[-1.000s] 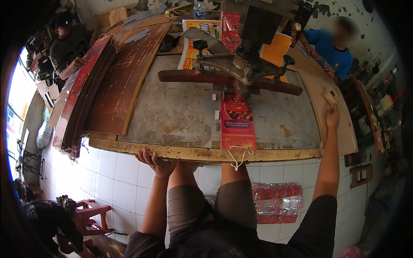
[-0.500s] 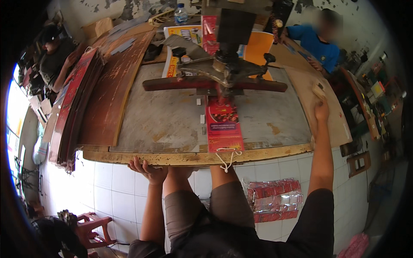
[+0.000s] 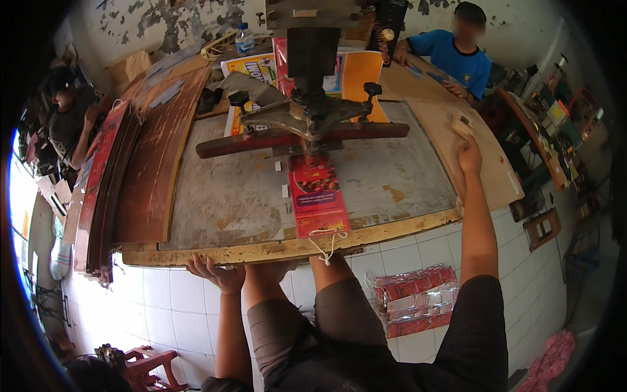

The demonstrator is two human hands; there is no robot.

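In front of me, a red printed pouch (image 3: 318, 199) with a white string (image 3: 324, 248) at its near end lies on the grey metal plate (image 3: 241, 196). The red bar of a press (image 3: 303, 138) sits over the pouch's far end. My left hand (image 3: 219, 274) is at the table's front wooden edge, palm up, fingers apart and touching its underside; it holds nothing. On the board to the right, my right hand (image 3: 469, 157) is closed around the near end of a small wooden block (image 3: 462, 127) with a dark piece on top.
Stacked red printed sheets (image 3: 104, 189) and a brown board (image 3: 153, 157) stand at the left. A water bottle (image 3: 244, 39) is at the back. One person (image 3: 450, 59) in blue sits back right, another (image 3: 72, 124) at left. Strips of red packets (image 3: 416, 300) lie on the floor.
My view has shifted, so the table and press appear farther left. Both my hands keep their places. The person in blue has moved their head and hands slightly.
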